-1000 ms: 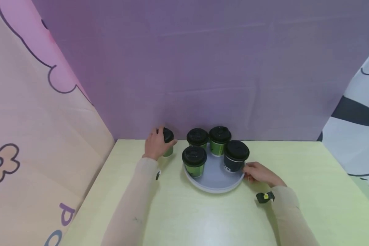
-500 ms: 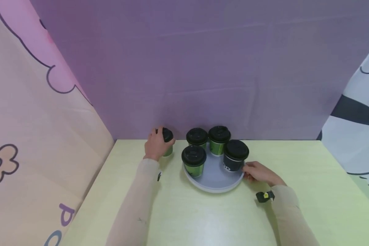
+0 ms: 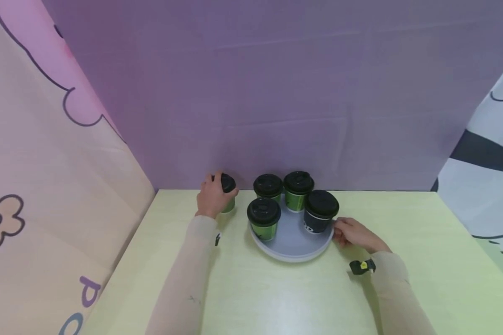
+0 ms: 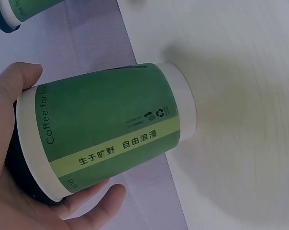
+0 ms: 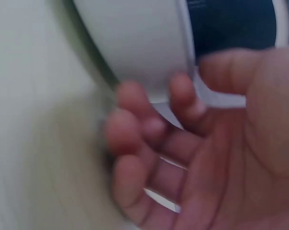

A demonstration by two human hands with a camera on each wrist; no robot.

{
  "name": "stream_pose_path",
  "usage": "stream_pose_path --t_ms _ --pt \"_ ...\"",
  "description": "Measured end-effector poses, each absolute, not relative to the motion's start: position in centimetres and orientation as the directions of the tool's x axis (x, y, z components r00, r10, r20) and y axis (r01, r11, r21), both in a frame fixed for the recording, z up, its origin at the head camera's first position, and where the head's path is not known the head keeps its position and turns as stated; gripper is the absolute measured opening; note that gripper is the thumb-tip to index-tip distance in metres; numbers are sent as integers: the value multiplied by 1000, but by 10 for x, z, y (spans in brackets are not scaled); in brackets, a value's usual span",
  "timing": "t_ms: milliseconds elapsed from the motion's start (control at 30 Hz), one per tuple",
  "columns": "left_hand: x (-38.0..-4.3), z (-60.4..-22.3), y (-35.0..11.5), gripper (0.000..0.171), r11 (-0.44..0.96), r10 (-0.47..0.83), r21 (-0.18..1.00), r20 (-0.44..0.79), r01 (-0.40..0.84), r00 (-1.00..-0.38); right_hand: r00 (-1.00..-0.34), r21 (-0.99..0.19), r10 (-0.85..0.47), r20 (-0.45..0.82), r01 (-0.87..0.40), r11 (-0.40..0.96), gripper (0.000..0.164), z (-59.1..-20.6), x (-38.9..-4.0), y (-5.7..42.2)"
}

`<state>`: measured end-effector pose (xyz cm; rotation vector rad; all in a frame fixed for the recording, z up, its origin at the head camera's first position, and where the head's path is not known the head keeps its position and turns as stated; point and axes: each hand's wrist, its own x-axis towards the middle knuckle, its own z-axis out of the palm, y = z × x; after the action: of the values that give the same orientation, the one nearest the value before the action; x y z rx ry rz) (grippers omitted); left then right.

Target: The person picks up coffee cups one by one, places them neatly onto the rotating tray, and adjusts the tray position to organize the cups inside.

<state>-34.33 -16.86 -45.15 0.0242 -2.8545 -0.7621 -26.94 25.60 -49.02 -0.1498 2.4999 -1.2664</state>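
Note:
My left hand grips a green paper coffee cup round its black lid from above. That cup stands upright on the table, left of a round pale tray. My right hand is at the tray's right rim; in the blurred right wrist view its fingers curl against the outer wall and the thumb lies over the rim. On the tray stand a green cup at front left, another green cup behind it, a third green cup at the back and a black cup on the right.
The pale wooden table ends at the back against a purple cloth wall. Printed cloth panels close off the left and right sides. The back cups stand near the purple wall.
My right hand has shifted slightly right and up at the tray's rim, and its view is blurred. The left hand and the cups stay nearly where they were.

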Motion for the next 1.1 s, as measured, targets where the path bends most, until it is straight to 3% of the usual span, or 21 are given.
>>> stream_pose_path --t_ms 200,367,1100 --pt "-344 -451 -167 87 867 -60 498 174 35 -983 -985 -778 -90 -144 57 625 44 -494 -271 250" --pt "-343 -448 -166 89 869 -60 495 163 29 -985 -991 -786 -43 -128 74 614 36 -495 -271 245" --pt "-340 -449 -165 87 868 -94 496 184 10 -979 -971 -818 -145 -187 73 570 30 -494 -271 243"
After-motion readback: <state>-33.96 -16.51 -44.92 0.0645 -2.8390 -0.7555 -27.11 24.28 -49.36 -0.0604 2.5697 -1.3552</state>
